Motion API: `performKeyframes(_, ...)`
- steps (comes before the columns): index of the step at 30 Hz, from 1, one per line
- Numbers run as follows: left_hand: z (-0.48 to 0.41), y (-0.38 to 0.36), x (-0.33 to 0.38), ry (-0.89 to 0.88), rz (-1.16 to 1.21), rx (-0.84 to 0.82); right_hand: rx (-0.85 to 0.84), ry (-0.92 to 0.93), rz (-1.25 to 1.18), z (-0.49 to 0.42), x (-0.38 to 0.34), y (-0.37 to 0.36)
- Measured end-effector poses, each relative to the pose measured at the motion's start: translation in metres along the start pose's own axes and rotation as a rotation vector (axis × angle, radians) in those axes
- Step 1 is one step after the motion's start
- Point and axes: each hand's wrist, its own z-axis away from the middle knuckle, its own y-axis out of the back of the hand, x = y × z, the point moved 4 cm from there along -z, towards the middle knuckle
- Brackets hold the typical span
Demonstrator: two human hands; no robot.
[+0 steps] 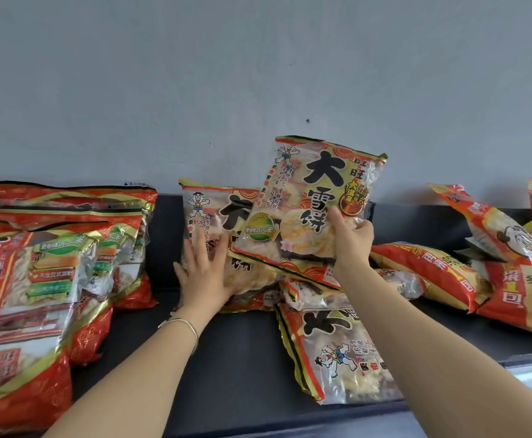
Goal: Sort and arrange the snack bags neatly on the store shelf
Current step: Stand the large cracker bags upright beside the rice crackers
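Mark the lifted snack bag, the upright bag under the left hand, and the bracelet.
lifted snack bag (318,188), head view, its large black characters.
upright bag (199,204), head view, its cartoon figure.
bracelet (181,319), head view, band across the wrist.

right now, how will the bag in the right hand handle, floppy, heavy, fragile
Probably light for its size: the right hand holds the raised bag by its lower corner alone. Likely fairly stiff, as it stands above the grip without folding. The round crackers seen through the clear film look brittle, so squeezing might crack them.
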Motion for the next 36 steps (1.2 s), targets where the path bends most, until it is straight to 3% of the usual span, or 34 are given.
performKeyframes(4, -0.004, 0.007, -0.010, 0.003, 0.069, -0.013, -0.066, 0.016, 0.005, 0.005, -0.001, -0.005)
performKeyframes(6, -0.006, 0.028, -0.013, 0.072, 0.367, 0.168, -0.112, 0.008, -0.014, 0.010, -0.002, -0.010)
performKeyframes(8, -0.002, 0.052, -0.022, 0.231, 0.828, 0.369, -0.158, 0.010, -0.014, 0.017, -0.003, -0.018)
performKeyframes(10, 0.003, 0.073, -0.029, 0.318, 1.095, 0.460, -0.207, 0.015, 0.000, 0.027, -0.001, -0.028)
performKeyframes(16, 0.011, 0.098, -0.020, 0.241, 0.966, 0.165, -0.345, 0.017, 0.025, 0.063, 0.011, -0.066)
performKeyframes(20, 0.019, 0.105, -0.028, 0.286, 0.940, 0.261, -0.424, -0.021, 0.035, 0.075, 0.015, -0.083)
performKeyframes(24, 0.023, 0.099, -0.041, 0.280, 0.758, 0.371, -0.458, 0.007, 0.225, 0.081, 0.024, -0.090)
performKeyframes(26, 0.023, 0.086, -0.046, 0.346, 0.737, 0.309, -0.482, -0.010, 0.322, 0.083, 0.027, -0.089)
performKeyframes(29, 0.028, 0.059, -0.042, 0.379, 0.812, 0.051, -0.420, 0.043, 0.470, 0.078, 0.023, -0.085)
performKeyframes(31, 0.034, 0.047, -0.035, 0.377, 0.709, -0.045, -0.397, 0.087, 0.543, 0.076, 0.019, -0.083)
performKeyframes(36, 0.033, 0.044, -0.028, 0.364, 0.582, 0.024, -0.435, 0.183, 0.625, 0.075, 0.016, -0.080)
